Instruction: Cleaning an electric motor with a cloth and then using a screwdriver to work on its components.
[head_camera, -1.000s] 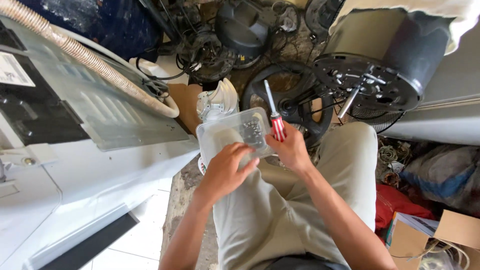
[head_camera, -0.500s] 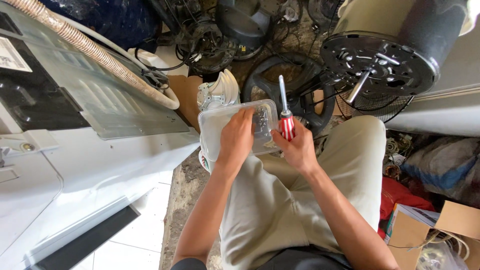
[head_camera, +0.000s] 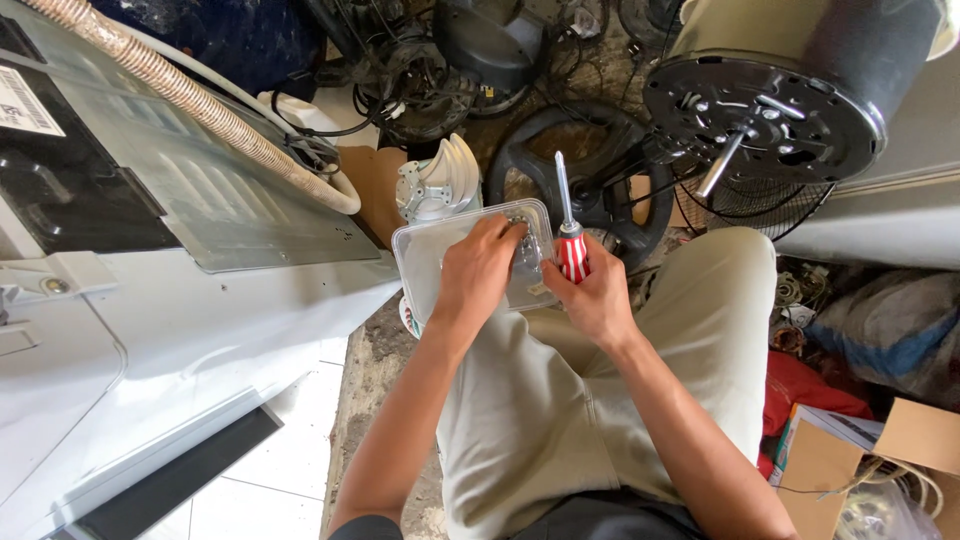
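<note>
The person sat with a clear plastic tub (head_camera: 425, 265) on their lap, against the left knee. The left hand (head_camera: 478, 270) reached down into the tub, fingers curled over small metal bits at its far end. I could not tell if the fingers pinched 1 of the bits or only touched them. The right hand (head_camera: 595, 295) was closed around a screwdriver (head_camera: 568, 240) with a red and white striped handle, tip pointing up and away. That hand also pressed on the tub's right edge.

It looked like the picking step: hunting for a small part in the tub. The next move would need a careful pinch, because the bits were tiny and sat close together.

A white paper label (head_camera: 22, 100), shaped like a rectangle with dark print, was stuck on the white machine (head_camera: 150, 330) at far left. A brown cardboard box (head_camera: 850, 455) with open flaps sat at lower right, beside a red cloth (head_camera: 800, 385).
</note>
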